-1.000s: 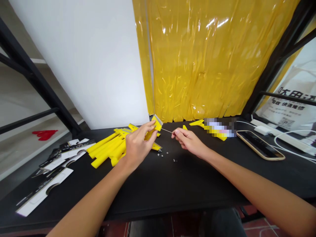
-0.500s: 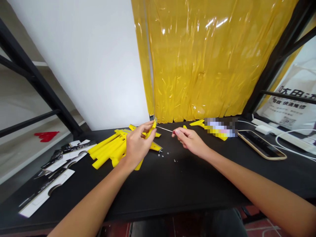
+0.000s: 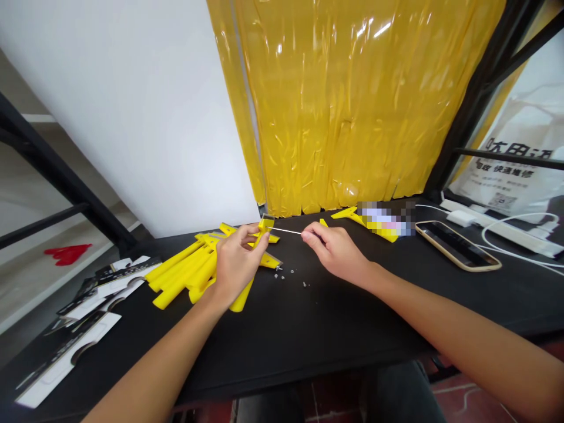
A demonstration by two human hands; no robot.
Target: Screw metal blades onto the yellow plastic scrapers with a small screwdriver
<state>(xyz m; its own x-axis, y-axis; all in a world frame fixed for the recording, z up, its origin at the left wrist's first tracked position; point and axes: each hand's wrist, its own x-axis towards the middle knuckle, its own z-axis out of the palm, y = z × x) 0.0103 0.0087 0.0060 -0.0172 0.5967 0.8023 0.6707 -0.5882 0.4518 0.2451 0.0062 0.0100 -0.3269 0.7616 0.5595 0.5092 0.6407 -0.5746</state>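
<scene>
My left hand (image 3: 240, 255) is closed around a yellow scraper (image 3: 265, 224), its wide head raised above the table and its handle pointing down toward me. In my right hand (image 3: 332, 249) is a screwdriver (image 3: 285, 231); the fingers hide its handle. The thin metal shaft reaches left, and its tip meets the scraper's head. Beneath and left of my left hand lies a pile of yellow scrapers (image 3: 178, 273). Several small screws and nuts (image 3: 282, 277) are scattered on the black table between my hands.
Black-and-white card sleeves (image 3: 70, 364) lie at the left. On the right are a phone (image 3: 458, 245), a power strip (image 3: 506, 229) with white cables, and another yellow scraper (image 3: 346, 213) beside a blurred-out patch. A yellow plastic sheet (image 3: 352, 106) and a white panel (image 3: 132, 117) stand behind.
The scraper's head has turned to show its broad face. My right hand has rotated around the screwdriver, whose tip stays at the scraper. The whole view has shifted slightly.
</scene>
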